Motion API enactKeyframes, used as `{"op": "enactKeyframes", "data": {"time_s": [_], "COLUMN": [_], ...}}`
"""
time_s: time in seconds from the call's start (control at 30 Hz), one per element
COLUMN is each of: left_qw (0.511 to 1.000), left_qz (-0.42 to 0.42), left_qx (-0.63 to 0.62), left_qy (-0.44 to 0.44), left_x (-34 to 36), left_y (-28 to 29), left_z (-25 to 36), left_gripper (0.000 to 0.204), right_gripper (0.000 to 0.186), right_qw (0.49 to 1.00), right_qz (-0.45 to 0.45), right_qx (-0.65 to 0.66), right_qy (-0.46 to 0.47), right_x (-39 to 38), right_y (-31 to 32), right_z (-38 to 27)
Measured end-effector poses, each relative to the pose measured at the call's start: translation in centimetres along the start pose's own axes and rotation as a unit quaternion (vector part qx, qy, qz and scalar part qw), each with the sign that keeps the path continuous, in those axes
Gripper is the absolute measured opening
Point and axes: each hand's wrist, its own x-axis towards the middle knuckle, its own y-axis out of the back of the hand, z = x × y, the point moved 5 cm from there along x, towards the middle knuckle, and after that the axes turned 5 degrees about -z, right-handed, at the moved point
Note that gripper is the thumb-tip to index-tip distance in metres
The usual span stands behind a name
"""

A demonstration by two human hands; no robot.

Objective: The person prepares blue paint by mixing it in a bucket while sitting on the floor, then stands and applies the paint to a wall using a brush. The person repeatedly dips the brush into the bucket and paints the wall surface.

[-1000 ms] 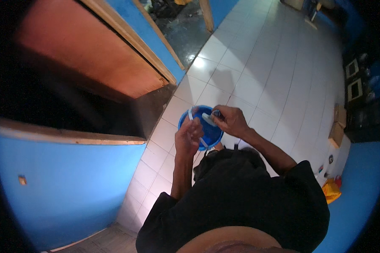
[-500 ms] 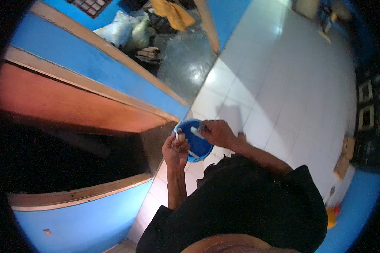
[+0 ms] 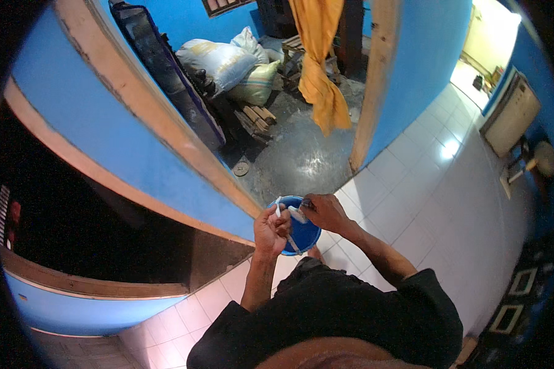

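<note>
A round blue bucket (image 3: 306, 237) is in front of my body, below both hands. My left hand (image 3: 271, 230) is closed at its left side on a slim white piece (image 3: 278, 208), whose end sticks up past the fingers. Below that hand a pale narrow strip (image 3: 295, 245) shows against the bucket; I cannot tell whether it is part of the same piece. From the right, my right hand (image 3: 327, 212) reaches over the rim, its fingers closed on a pale, elongated object (image 3: 297, 214) whose kind is unclear. Something dark shows at those fingertips.
A wooden doorframe (image 3: 375, 86) with a tied orange curtain (image 3: 324, 92) opens ahead onto a grey floor. Inside are stuffed sacks (image 3: 218, 61) and wood pieces (image 3: 260, 118). White tiles (image 3: 406, 190) extend right; a dark, wood-edged opening (image 3: 104, 227) lies left.
My view has swung left toward the doorway, bringing more of the curtain and sacks into sight. Both hands stay at the bucket with their pale pieces, the right one still over it.
</note>
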Motion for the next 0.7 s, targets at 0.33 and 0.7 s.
{"op": "enactKeyframes", "data": {"time_s": [0.33, 0.7], "left_qw": [0.996, 0.993], "left_qz": [0.06, 0.01], "left_qx": [0.012, 0.017], "left_qy": [-0.063, -0.118], "left_x": [15.0, 25.4], "left_y": [-1.0, -5.5], "left_z": [4.9, 12.1], "left_gripper": [0.018, 0.024], "right_gripper": [0.02, 0.014], "right_qw": [0.998, 0.987], "right_qz": [-0.007, -0.111], "right_qx": [0.004, 0.002], "right_qy": [0.058, 0.114], "right_x": [13.8, 28.5], "right_y": [1.2, 5.2], "right_z": [9.6, 11.9]}}
